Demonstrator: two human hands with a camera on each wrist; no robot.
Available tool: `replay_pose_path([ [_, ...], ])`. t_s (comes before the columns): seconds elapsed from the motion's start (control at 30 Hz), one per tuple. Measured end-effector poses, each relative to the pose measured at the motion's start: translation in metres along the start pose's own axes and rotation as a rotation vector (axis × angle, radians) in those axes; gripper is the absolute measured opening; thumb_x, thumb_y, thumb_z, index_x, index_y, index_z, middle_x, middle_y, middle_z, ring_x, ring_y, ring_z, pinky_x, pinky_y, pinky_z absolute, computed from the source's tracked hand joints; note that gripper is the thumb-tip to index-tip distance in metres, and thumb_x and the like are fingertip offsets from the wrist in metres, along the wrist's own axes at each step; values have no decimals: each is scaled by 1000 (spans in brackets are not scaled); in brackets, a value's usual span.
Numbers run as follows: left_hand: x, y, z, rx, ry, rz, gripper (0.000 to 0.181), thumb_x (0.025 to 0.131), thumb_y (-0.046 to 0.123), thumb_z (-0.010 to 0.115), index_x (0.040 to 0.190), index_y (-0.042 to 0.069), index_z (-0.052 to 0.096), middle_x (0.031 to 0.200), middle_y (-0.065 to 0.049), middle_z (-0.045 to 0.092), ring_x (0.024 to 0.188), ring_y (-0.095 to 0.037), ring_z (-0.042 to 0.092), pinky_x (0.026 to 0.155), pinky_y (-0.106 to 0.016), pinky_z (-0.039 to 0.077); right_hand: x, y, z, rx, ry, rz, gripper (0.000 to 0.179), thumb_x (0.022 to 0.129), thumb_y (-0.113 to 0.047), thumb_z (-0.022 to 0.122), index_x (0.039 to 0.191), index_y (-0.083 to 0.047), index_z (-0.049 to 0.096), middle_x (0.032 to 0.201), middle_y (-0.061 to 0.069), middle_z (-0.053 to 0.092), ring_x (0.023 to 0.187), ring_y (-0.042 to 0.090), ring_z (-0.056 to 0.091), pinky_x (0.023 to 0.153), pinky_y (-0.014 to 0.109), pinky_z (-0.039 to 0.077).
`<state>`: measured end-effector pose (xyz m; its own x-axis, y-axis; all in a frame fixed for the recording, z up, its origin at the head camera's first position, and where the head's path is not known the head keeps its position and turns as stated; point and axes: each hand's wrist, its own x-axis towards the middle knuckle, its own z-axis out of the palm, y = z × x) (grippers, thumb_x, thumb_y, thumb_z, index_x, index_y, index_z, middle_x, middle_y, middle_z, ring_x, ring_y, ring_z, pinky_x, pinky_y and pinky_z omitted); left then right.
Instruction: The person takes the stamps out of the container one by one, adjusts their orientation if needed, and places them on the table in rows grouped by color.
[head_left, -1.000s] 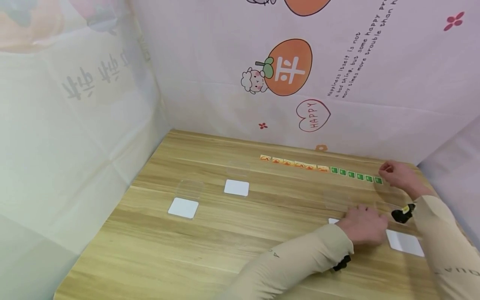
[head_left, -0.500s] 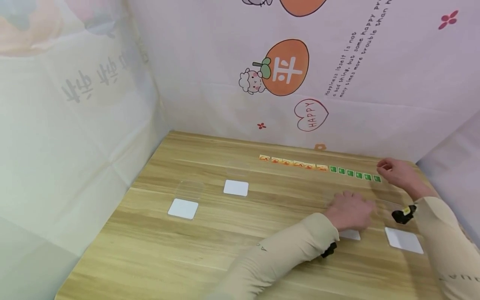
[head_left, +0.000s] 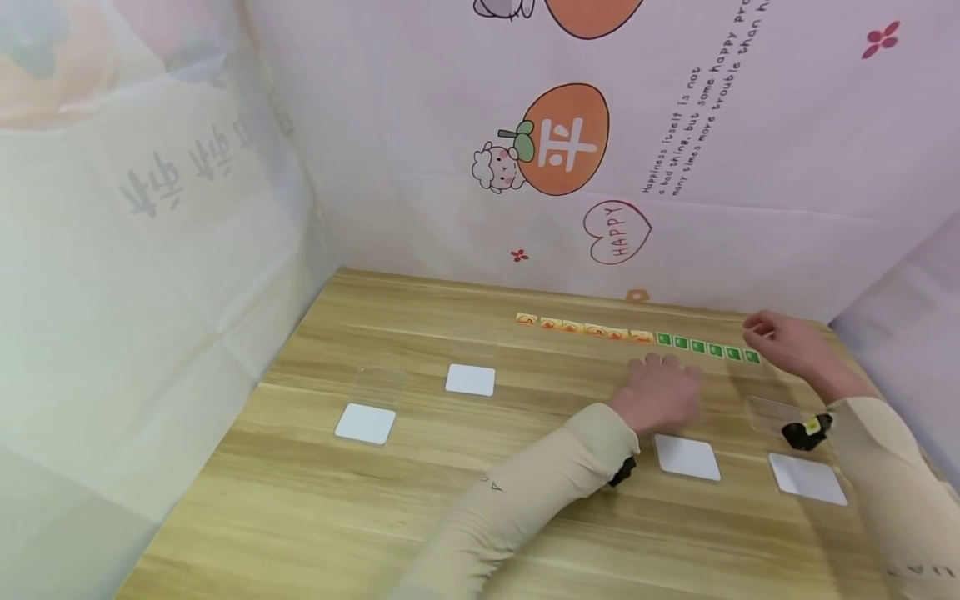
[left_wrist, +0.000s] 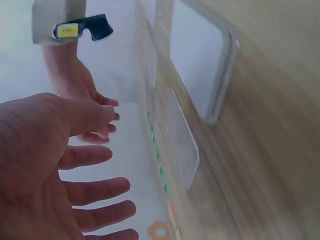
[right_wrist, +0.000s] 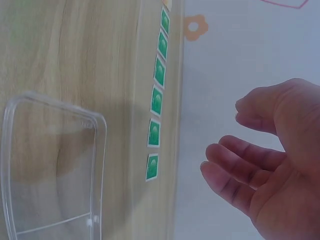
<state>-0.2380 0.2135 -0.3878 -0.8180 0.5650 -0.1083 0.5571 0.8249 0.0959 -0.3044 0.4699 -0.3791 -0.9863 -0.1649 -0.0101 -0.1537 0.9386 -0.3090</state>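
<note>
My left hand hovers over the right part of the table, just in front of the row of small squares. In the left wrist view its fingers are spread and hold nothing. The right hand is at the right end of the row, fingers loosely bent, with nothing between thumb and fingertips. Beside it lie several small green squares, continued leftward by several orange-and-yellow squares. Nearest the left hand is a white rectangle in a clear case, with a clear plastic lid next to it.
Another white rectangle lies by the right forearm, with a clear plastic lid behind it. Two more white rectangles lie on the left half, each with a faint clear lid behind. Printed cloth walls border the wooden table.
My left hand has moved leftward and farther back, uncovering the white rectangle it partly hid. My right hand has stayed near the end of the green squares.
</note>
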Motion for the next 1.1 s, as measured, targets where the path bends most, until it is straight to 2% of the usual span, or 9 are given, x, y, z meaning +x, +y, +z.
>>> replay_pose_path([
  [0.07,-1,-6,-2,0,-10,-3,50,93,63,49,137,39,45,131,10,51,120,-15,46,100,-38,39,0,-3,-1,-2,-8,2,51,104,-32,40,130,12,46,120,40,54,105,54,56,81,60,47],
  [0.27,-1,-22,-9,23,-31,-42,43,100,47,42,142,38,41,140,8,47,126,-16,44,105,-39,37,-3,-11,-3,-5,-10,-20,51,104,-31,42,130,12,47,119,40,55,104,53,57,80,59,48],
  [0.43,-1,-35,-11,36,-27,-63,47,99,46,46,144,38,39,142,8,46,130,-18,42,105,-39,37,-8,-23,-5,2,3,-49,48,103,-30,44,127,11,49,116,38,57,101,52,58,77,57,50],
  [0.63,-5,-52,-15,47,13,-80,44,98,42,47,141,36,44,134,6,52,121,-17,49,98,-38,42,-10,-38,-3,-1,47,-105,43,101,-23,49,124,13,52,109,36,61,96,50,62,77,58,50],
  [0.83,-12,-72,-21,38,38,-90,45,97,43,50,141,33,46,130,4,54,117,-18,50,95,-38,45,-9,-47,-1,-7,74,-114,41,100,-20,50,126,12,51,109,36,60,94,47,62,75,56,51],
  [1.1,-16,-94,-27,20,31,-106,45,98,44,49,141,32,45,137,3,52,126,-21,48,102,-42,40,-16,-51,-2,-19,97,-154,40,97,-15,55,126,13,50,106,38,61,89,45,63,71,54,51],
])
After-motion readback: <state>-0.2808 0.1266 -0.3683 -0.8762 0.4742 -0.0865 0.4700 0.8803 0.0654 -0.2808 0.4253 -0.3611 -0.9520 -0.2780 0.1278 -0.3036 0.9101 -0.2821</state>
